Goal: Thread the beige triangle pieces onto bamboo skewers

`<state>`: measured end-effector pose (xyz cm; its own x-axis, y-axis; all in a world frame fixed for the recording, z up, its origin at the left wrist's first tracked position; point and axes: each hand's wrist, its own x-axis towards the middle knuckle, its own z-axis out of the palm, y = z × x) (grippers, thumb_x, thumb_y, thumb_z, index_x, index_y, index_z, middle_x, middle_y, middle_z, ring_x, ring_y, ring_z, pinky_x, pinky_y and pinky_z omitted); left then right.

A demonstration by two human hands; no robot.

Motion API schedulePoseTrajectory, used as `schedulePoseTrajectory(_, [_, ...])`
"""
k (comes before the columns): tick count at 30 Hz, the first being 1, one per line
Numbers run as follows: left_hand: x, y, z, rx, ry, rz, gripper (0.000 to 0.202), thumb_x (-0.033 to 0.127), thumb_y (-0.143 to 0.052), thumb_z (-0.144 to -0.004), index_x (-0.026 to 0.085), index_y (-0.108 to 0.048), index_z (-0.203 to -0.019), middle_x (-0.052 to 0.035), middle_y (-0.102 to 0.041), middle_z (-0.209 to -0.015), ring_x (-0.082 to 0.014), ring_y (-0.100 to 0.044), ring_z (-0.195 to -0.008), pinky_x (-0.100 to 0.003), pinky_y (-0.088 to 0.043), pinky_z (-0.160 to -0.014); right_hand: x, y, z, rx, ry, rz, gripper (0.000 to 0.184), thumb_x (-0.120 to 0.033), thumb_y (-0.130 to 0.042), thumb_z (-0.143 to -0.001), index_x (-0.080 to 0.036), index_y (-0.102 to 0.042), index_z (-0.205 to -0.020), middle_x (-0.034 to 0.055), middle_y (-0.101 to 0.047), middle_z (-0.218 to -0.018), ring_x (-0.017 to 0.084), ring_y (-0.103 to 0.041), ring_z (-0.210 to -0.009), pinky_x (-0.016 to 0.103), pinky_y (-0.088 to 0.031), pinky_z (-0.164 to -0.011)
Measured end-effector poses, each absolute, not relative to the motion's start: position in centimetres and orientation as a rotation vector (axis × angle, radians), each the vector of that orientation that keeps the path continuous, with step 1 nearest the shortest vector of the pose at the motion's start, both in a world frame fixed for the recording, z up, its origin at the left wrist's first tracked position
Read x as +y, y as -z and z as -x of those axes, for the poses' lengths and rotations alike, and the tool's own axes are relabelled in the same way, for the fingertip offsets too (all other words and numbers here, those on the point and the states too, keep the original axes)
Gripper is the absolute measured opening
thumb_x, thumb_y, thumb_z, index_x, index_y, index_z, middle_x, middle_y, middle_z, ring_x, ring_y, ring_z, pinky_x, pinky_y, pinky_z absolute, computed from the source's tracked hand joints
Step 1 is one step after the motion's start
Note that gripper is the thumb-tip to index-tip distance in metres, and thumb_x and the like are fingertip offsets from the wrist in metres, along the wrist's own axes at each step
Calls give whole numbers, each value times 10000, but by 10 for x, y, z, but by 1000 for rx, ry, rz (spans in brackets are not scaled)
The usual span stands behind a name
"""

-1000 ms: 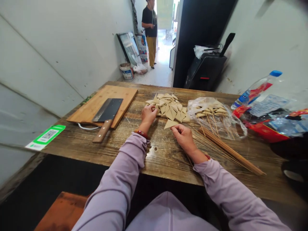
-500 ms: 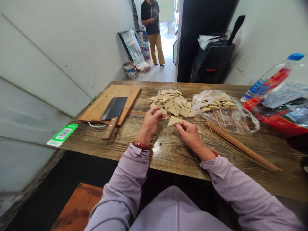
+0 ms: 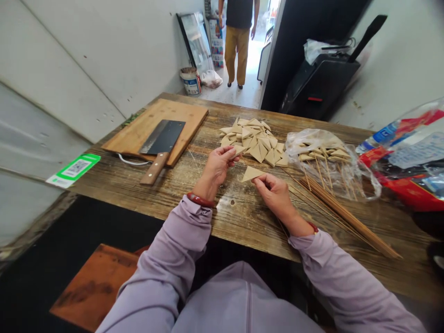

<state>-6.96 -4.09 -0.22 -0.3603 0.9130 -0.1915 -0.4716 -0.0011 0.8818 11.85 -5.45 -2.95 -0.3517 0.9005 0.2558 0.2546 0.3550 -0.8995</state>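
A heap of beige triangular tofu pieces (image 3: 255, 138) lies on the wooden table (image 3: 243, 217). My left hand (image 3: 218, 166) is closed, pinching one triangle piece (image 3: 238, 150) at the near edge of the heap. My right hand (image 3: 274, 194) is closed on a thin bamboo skewer that carries another triangle (image 3: 251, 174), held just above the table. The skewer itself is mostly hidden by my fingers. A bundle of bamboo skewers (image 3: 343, 213) lies to the right of my right hand.
A cutting board (image 3: 187, 115) with a cleaver (image 3: 159, 143) lies at the left. A clear plastic bag of skewered triangles (image 3: 329, 162) lies right of the heap, with bottles in red packaging (image 3: 405, 157) beyond. A person (image 3: 239, 41) stands in the doorway. A green sticker (image 3: 74, 169) lies at the table's left corner.
My left hand has lifted a triangle off the heap and drawn it towards me. My right hand keeps its skewered triangle. The person in the doorway has come closer.
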Motion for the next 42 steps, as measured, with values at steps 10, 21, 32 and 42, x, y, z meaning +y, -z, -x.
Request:
schedulePoseTrajectory(10, [-40,2,68,1156,-1625,-555,208,144,-795,-666,133,-644,-808,9,-659,-691,-65,-584,-564,-193,-363,-543,-54,29,-119,-1825,-1011,1035,267,-400,-580,-845,-188,-646,-696,-24,-557,-573,119,-472,-530,257,-374,-550])
schedulePoseTrajectory(21, [-42,-1,64,1103,-1648,-500,215,109,-781,-676,142,-627,-823,30,-656,-688,-61,-592,-564,-203,-445,-614,-54,28,-118,-1812,-1015,1043,253,-388,-581,-838,-189,-639,-693,-21,-568,-581,121,-475,-534,263,-376,-558])
schedulePoseTrajectory(32, [-41,0,62,1074,-1665,-509,235,95,-786,-660,133,-619,-821,22,-657,-709,-73,-613,-588,-216,-459,-629,-52,30,-119,-1822,-987,1043,248,-382,-581,-841,-189,-651,-703,-9,-600,-608,133,-512,-563,269,-392,-585])
schedulePoseTrajectory(42, [-40,4,62,1078,-1664,-557,254,119,-801,-643,136,-617,-816,21,-667,-725,-86,-634,-629,-229,-477,-647,-51,31,-119,-1823,-980,1048,247,-379,-583,-840,-192,-652,-694,-13,-596,-590,132,-510,-552,266,-389,-574])
